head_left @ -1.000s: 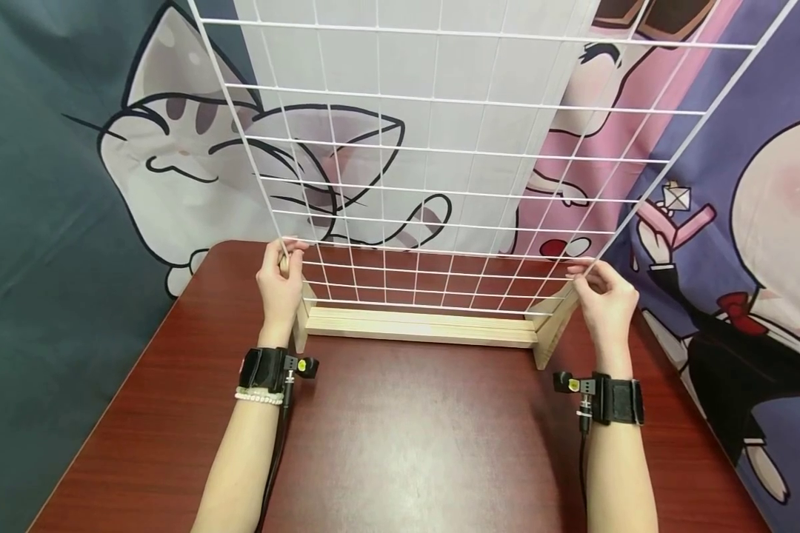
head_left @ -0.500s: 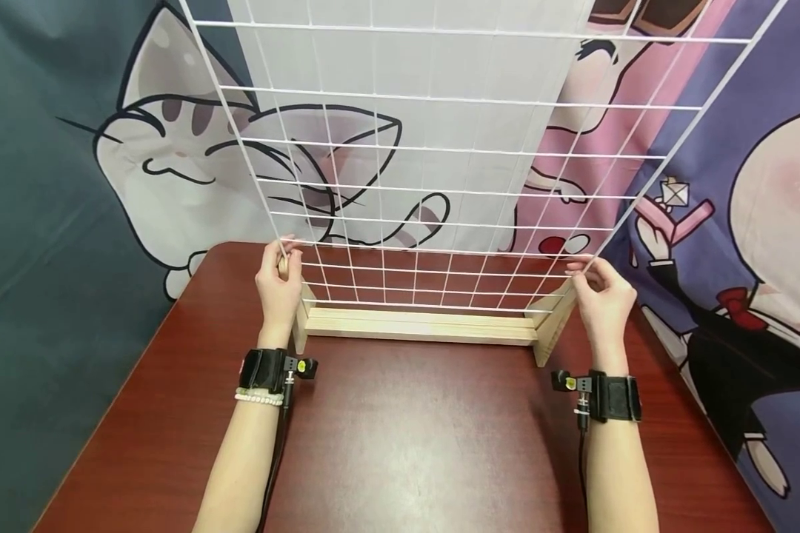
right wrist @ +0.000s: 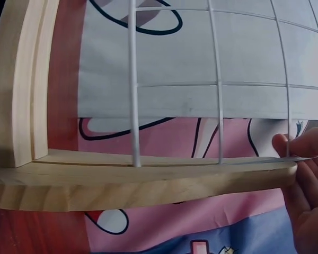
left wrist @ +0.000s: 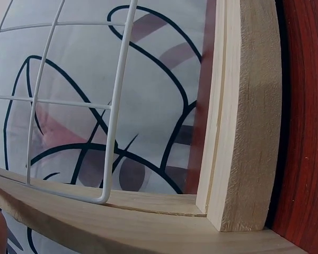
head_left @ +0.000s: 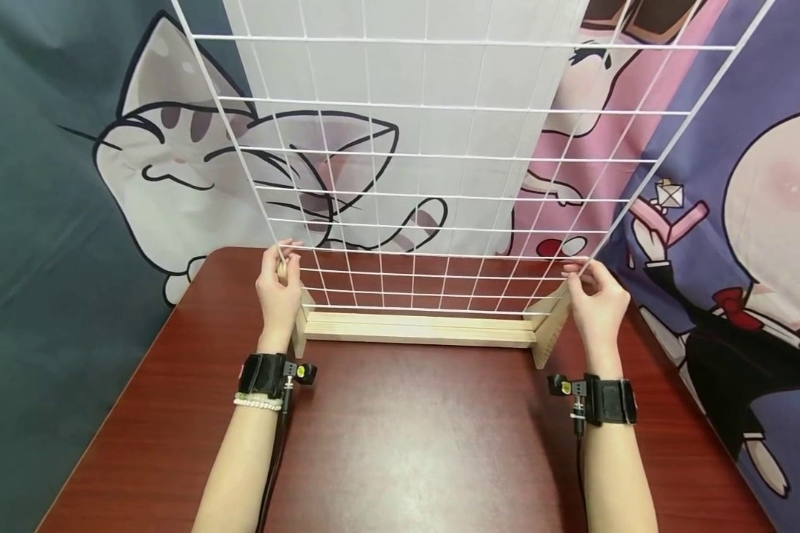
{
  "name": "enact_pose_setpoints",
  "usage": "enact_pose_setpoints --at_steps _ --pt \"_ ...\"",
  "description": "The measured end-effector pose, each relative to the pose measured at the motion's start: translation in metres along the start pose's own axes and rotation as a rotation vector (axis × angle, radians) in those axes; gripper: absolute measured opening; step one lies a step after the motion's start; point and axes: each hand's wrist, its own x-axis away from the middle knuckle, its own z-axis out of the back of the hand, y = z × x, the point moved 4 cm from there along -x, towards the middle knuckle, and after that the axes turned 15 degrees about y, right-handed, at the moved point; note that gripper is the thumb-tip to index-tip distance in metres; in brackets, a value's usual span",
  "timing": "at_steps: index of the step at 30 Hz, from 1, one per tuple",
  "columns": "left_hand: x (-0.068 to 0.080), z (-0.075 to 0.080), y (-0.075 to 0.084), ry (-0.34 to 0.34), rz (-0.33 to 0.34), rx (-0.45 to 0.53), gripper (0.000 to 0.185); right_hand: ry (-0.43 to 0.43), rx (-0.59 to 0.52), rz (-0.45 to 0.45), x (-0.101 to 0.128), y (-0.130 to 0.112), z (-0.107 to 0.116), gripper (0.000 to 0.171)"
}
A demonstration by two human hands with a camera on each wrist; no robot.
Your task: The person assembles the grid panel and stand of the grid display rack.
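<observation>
I see the white wire grid panel (head_left: pixel 440 170) standing upright at the far middle of the table, its lower edge down between the two end posts of the wooden base (head_left: pixel 420 328). In the left wrist view the panel's rounded bottom corner (left wrist: pixel 103 197) sits right at the grooved wood (left wrist: pixel 244 116), touching or almost touching; I cannot tell which. In the right wrist view the wires (right wrist: pixel 132 84) meet the top of the wooden rail (right wrist: pixel 143 180).

My left hand (head_left: pixel 278 285) is at about 9 o'clock from the base, fingers curled narrowly and pinching the panel's left edge wire just above the left post. My right hand (head_left: pixel 596 300) is at 3 o'clock, thumb and fingertips pinching the right edge wire by the right post; the right wrist view shows fingertips (right wrist: pixel 286 144) closed on a wire.

Both wrists carry black straps with small cameras (head_left: pixel 267 372). The base rests on a reddish-brown table (head_left: pixel 407 444). Behind, at 12 o'clock, hangs a cartoon backdrop (head_left: pixel 173 163) with a grey cat on the left and pink and purple figures on the right.
</observation>
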Motion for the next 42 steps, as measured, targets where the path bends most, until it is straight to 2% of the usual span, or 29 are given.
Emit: enact_pose_setpoints --at_steps 10,16,21,25,28,34,42 --pt "0.001 0.001 0.0 -0.014 -0.047 -0.011 0.023 -0.059 0.13 -0.017 0.0 -0.006 -0.002 0.025" --pt "0.003 0.001 -0.003 -0.029 -0.039 -0.033 0.024 -0.058 0.157 -0.02 0.001 -0.006 -0.002 0.027" --pt "0.003 0.002 -0.002 -0.033 -0.053 -0.009 0.024 -0.055 0.166 -0.01 0.003 -0.005 -0.001 0.028" --pt "0.003 0.002 -0.023 -0.04 -0.052 0.003 0.025 -0.049 0.169 0.003 0.003 -0.004 -0.002 0.028" --pt "0.002 0.002 -0.03 -0.04 -0.041 0.008 0.025 -0.036 0.163 0.013 0.002 -0.004 -0.002 0.028" --pt "0.001 0.003 -0.002 -0.038 -0.013 0.016 0.031 -0.008 0.153 0.017 0.003 -0.003 -0.001 0.023" --pt "0.001 0.005 0.0 -0.059 0.021 0.041 0.028 0.032 0.086 -0.008 0.0 0.0 0.001 0.03"
